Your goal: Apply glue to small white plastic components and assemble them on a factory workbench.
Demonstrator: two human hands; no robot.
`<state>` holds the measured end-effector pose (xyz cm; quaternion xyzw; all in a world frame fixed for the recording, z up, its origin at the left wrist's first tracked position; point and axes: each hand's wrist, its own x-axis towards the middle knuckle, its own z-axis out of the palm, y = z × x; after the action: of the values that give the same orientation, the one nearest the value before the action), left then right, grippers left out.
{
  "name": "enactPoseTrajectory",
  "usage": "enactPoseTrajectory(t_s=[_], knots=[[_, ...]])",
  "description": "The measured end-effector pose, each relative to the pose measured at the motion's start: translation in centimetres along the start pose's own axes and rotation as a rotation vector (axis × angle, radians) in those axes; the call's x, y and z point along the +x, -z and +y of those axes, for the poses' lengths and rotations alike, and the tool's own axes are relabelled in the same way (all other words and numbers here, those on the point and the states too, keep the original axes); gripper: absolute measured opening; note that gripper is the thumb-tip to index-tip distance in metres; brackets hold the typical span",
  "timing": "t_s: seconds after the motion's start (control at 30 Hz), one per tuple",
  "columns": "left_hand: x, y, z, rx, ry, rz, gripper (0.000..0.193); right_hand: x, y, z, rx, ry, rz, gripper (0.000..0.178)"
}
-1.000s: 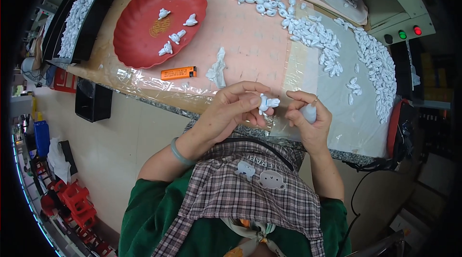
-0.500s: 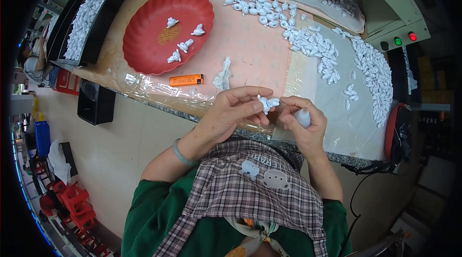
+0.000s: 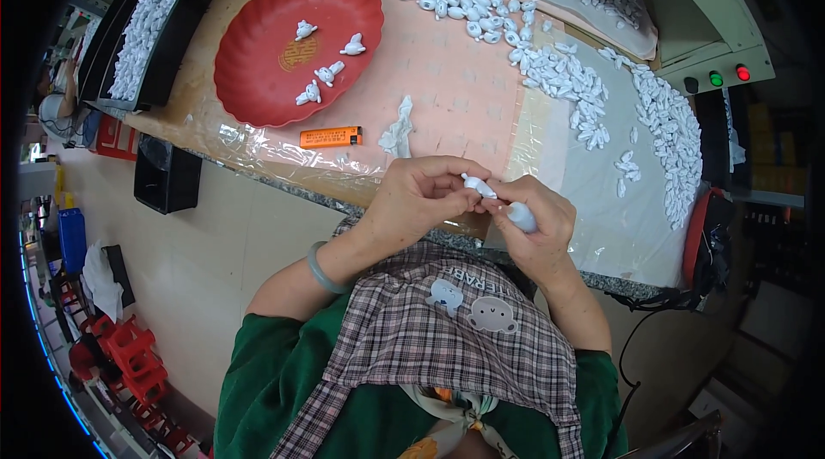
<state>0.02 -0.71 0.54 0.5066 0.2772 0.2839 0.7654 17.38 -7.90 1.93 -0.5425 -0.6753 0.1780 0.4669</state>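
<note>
Above the front edge of the workbench, my left hand (image 3: 412, 198) pinches a small white figurine (image 3: 479, 187) between thumb and fingers. My right hand (image 3: 550, 220) is closed around a small pale squeeze bottle with a rounded end (image 3: 522, 217). Its thumb and index finger come right up to the figurine's right side. The bottle's tip is hidden among the fingers, so whether it touches the figurine is unclear. Farther left, a red scalloped plate (image 3: 249, 29) holds several similar white figurines (image 3: 326, 73). Heaps of small white pieces (image 3: 563, 81) lie to the right.
An orange lighter (image 3: 331, 137) and a crumpled white tissue (image 3: 397, 128) lie beyond my left hand. At far left stands a black tray (image 3: 163, 72) full of white pieces. A pale green machine (image 3: 730, 38) with lit buttons borders the back right. More pieces (image 3: 670, 132) spread along the right side.
My right hand has moved left with the bottle, closing the gap to my left hand. The figurine has been turned, and the fingers of both hands now meet around it.
</note>
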Motion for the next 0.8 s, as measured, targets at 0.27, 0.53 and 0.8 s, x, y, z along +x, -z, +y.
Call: enactPoseTrajectory(t_s=[0.27,0.53,0.8], knots=[[-0.5,-0.2,0.0,0.201,-0.109,0.059,0.027,-0.4,-1.1,0.2,0.038,0.003,0.059,0.023],[-0.2,0.0,0.2,0.603,-0.506,0.069,0.03,-0.8,-1.2,0.8,-0.007,0.157,0.126,0.02],[-0.1,0.4,1.6,0.413,-0.459,0.005,0.031,0.4,-0.8,1.1,-0.222,0.486,0.148,0.029]])
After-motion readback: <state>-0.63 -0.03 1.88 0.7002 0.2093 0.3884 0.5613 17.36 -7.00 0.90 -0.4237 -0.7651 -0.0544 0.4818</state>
